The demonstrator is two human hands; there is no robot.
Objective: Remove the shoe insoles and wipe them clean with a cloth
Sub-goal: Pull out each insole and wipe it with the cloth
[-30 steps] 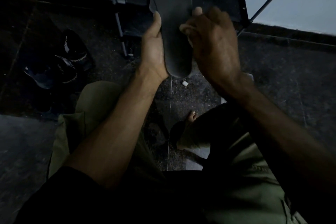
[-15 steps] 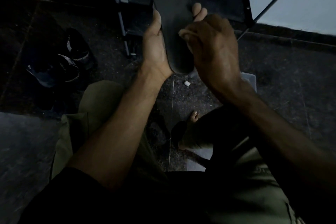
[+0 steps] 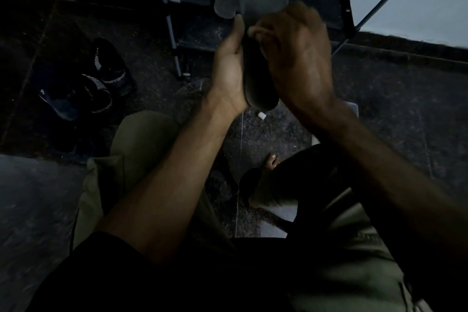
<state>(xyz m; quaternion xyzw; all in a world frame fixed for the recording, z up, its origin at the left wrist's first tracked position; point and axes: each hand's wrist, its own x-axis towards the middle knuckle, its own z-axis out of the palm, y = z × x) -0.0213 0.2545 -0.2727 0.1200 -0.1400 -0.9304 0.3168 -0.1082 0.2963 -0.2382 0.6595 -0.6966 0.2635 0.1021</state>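
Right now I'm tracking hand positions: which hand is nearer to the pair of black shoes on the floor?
Left. The left hand holds the insole on the side toward the black shoes; the right hand is across the insole, farther away.

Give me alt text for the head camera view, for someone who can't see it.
A seated person holds a dark insole upright in the left hand while the right hand, fingers curled, works against its face. Dark shoes lie on the floor to the left, and a metal rack stands behind.
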